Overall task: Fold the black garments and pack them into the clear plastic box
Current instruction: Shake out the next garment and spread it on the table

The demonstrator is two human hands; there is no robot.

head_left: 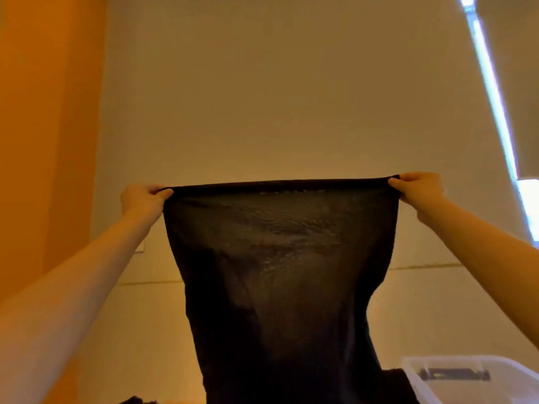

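Note:
A thin black garment [280, 272] hangs stretched in front of me, its top hem pulled taut between both hands. My left hand [143, 198] pinches the hem's left corner, and my right hand [417, 188] pinches the right corner. Both arms are raised and reach forward. The cloth falls straight down and runs out of the bottom of the view. The clear plastic box [472, 377] sits at the bottom right, partly cut off by the frame. Its inside is mostly out of view.
More dark cloth [137, 400] shows at the bottom edge, left of the hanging garment. A beige wall [277, 97] fills the background, with an orange panel [43, 126] at the left and a bright window strip [493, 97] at the right.

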